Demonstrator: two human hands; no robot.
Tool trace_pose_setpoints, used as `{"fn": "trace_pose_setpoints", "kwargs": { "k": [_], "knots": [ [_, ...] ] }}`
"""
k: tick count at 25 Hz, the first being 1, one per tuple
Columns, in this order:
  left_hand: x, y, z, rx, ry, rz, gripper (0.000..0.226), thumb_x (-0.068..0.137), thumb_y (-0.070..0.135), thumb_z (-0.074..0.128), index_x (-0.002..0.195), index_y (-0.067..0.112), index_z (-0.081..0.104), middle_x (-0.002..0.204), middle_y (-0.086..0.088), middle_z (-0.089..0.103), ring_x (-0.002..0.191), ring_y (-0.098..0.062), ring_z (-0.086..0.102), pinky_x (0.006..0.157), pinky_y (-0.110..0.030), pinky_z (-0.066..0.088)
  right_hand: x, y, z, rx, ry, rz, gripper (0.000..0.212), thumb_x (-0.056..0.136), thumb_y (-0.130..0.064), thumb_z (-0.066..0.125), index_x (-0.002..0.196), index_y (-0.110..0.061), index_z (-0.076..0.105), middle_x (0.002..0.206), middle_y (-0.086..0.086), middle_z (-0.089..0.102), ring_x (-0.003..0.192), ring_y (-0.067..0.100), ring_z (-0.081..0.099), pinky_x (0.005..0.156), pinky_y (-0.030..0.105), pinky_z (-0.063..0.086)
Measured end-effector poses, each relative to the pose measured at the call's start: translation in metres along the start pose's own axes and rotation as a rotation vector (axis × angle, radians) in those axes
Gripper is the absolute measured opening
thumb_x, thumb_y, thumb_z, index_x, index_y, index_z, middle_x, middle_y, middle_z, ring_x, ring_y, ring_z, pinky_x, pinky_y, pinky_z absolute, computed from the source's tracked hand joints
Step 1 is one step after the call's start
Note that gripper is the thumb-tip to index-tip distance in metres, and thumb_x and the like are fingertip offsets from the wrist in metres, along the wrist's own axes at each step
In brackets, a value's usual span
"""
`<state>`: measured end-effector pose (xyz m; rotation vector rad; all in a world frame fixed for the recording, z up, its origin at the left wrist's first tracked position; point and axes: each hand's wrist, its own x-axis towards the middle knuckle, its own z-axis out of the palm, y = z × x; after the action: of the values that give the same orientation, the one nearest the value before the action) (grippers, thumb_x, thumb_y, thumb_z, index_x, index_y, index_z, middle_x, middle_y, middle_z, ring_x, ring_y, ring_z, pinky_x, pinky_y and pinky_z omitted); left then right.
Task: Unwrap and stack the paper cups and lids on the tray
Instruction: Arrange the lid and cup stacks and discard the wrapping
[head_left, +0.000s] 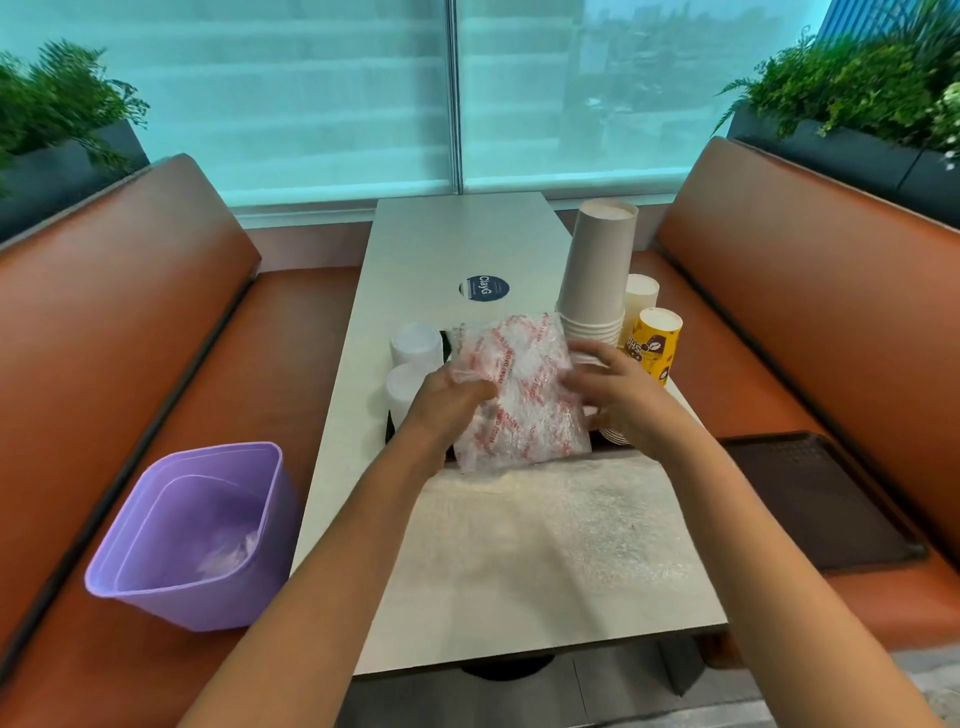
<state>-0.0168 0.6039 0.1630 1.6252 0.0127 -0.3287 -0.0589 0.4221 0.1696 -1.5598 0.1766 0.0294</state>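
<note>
I've got the plastic wrapper (519, 395) — clear film printed with red lettering, crinkled — held up on edge over the middle of the tray (390, 427), whose dark rim barely shows beneath it. On the tray's left end two stacks of white lids (414, 345) sit one behind the other. On its right end a tall stack of plain grey paper cups (597, 275) stands upside down, with a white cup (640, 299) and a yellow printed cup (653, 343) — both inverted — just beside it on the right.
</note>
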Motion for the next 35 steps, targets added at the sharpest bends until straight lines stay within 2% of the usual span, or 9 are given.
{"fn": "trace_pose_setpoints", "kwargs": {
  "k": [2, 5, 10, 16, 20, 23, 28, 32, 35],
  "knots": [
    [-0.006, 0.006, 0.001, -0.028, -0.034, -0.015, 0.018, 0.088, 0.015, 0.060, 0.105, 0.018, 0.057, 0.105, 0.004, 0.063, 0.091, -0.014, 0.058, 0.073, -0.025, 0.044, -0.001, 0.005, 0.004, -0.046, -0.092, 0.018, 0.036, 0.084, 0.006, 0.062, 0.111, -0.018, 0.058, 0.102, 0.007, 0.069, 0.084, 0.019, 0.068, 0.069, 0.032, 0.057],
    [-0.011, 0.006, 0.001, -0.172, -0.085, -0.087, 0.014, 0.094, 0.024, 0.053, 0.108, 0.023, 0.055, 0.101, 0.012, 0.057, 0.086, -0.004, 0.054, 0.082, -0.026, 0.041, -0.002, 0.014, 0.015, 0.127, -0.015, -0.016, 0.038, 0.082, 0.016, 0.056, 0.103, -0.016, 0.060, 0.100, 0.009, 0.069, 0.084, 0.019, 0.069, 0.074, 0.029, 0.058],
    [-0.007, -0.002, -0.001, -0.284, -0.023, -0.115, 0.012, 0.093, 0.015, 0.055, 0.102, 0.023, 0.057, 0.103, 0.002, 0.066, 0.101, -0.018, 0.062, 0.085, -0.036, 0.053, -0.001, 0.024, 0.024, 0.374, -0.068, -0.004, 0.038, 0.087, 0.015, 0.046, 0.103, -0.016, 0.062, 0.092, 0.004, 0.073, 0.086, 0.020, 0.069, 0.081, 0.036, 0.056],
    [-0.011, -0.007, 0.000, -0.394, -0.143, -0.058, 0.022, 0.091, -0.004, 0.049, 0.088, 0.012, 0.065, 0.069, -0.002, 0.069, 0.053, -0.011, 0.064, 0.047, -0.022, 0.052, 0.004, 0.032, 0.023, 0.439, -0.028, -0.016, 0.032, 0.080, 0.013, 0.050, 0.107, 0.001, 0.063, 0.100, 0.017, 0.065, 0.094, 0.033, 0.063, 0.078, 0.039, 0.055],
    [-0.013, -0.004, -0.004, -0.329, -0.220, 0.006, 0.024, 0.095, 0.001, 0.046, 0.094, 0.011, 0.067, 0.076, 0.001, 0.072, 0.072, -0.017, 0.066, 0.058, -0.027, 0.057, 0.002, 0.026, 0.021, 0.429, 0.035, -0.032, 0.014, 0.086, 0.009, 0.052, 0.096, 0.004, 0.060, 0.088, 0.014, 0.064, 0.081, 0.027, 0.062, 0.065, 0.032, 0.056],
    [-0.012, -0.003, -0.007, -0.352, -0.295, 0.002, 0.026, 0.094, 0.004, 0.046, 0.105, 0.019, 0.063, 0.087, 0.001, 0.071, 0.074, -0.014, 0.069, 0.055, -0.028, 0.056, 0.005, 0.024, 0.020, 0.427, 0.065, -0.076, 0.027, 0.088, 0.007, 0.052, 0.114, 0.008, 0.056, 0.108, 0.022, 0.062, 0.097, 0.036, 0.061, 0.081, 0.045, 0.053],
    [-0.010, -0.001, -0.004, -0.285, -0.192, -0.013, 0.016, 0.097, 0.021, 0.048, 0.099, 0.019, 0.064, 0.081, 0.006, 0.072, 0.069, -0.003, 0.069, 0.057, -0.020, 0.055, 0.008, 0.024, 0.016, 0.424, 0.124, -0.002, 0.016, 0.096, -0.009, 0.050, 0.104, -0.012, 0.062, 0.111, 0.011, 0.067, 0.108, 0.028, 0.062, 0.098, 0.045, 0.047],
    [-0.009, 0.001, -0.001, -0.253, -0.143, -0.085, 0.021, 0.097, 0.025, 0.048, 0.107, 0.012, 0.063, 0.086, 0.002, 0.069, 0.063, -0.001, 0.067, 0.051, -0.017, 0.052, 0.005, 0.022, 0.018, 0.189, 0.244, -0.115, 0.012, 0.096, -0.008, 0.051, 0.100, -0.012, 0.062, 0.088, 0.001, 0.067, 0.071, 0.008, 0.066, 0.061, 0.021, 0.054],
    [-0.013, 0.002, 0.003, -0.270, -0.140, -0.124, 0.013, 0.096, 0.029, 0.050, 0.096, 0.024, 0.062, 0.069, 0.013, 0.069, 0.057, 0.000, 0.065, 0.047, -0.018, 0.053, 0.007, 0.023, 0.020, 0.086, 0.210, -0.139, 0.023, 0.096, -0.009, 0.052, 0.117, -0.005, 0.059, 0.096, 0.000, 0.067, 0.077, 0.006, 0.066, 0.062, 0.016, 0.051]
  ]
}}
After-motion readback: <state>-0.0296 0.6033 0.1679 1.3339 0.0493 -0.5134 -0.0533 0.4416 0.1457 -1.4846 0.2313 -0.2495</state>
